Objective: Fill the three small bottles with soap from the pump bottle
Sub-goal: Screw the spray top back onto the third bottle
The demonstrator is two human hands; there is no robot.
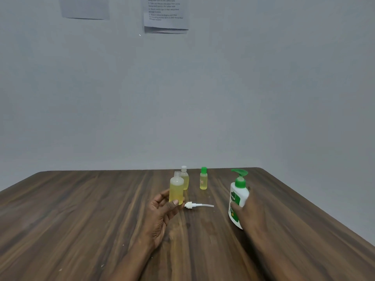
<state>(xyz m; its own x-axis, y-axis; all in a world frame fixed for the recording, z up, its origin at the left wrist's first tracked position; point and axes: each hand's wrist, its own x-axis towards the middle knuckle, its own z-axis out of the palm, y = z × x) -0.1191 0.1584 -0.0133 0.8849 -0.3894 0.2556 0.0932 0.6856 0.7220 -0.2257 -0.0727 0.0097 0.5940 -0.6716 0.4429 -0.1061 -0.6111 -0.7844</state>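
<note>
On the wooden worktop (81, 220), the left hand (162, 207) pinches the open small bottle (176, 189) near its base between thumb and fingers. The bottle stands upright, bare neck toward 12 o'clock, nearly full of yellow soap. Just behind it, at 1 o'clock, stands the white-capped small bottle (185, 179). A white sprayer cap (197, 205) lies flat beside the left thumb, its long axis 9 to 3 o'clock and its tube end toward 3. The green-capped small bottle (203, 180) stands upright, apart. Far right, the right hand (249, 211) — blurred — wraps the pump bottle (238, 197), near upright, spout toward 9 o'clock.
</note>
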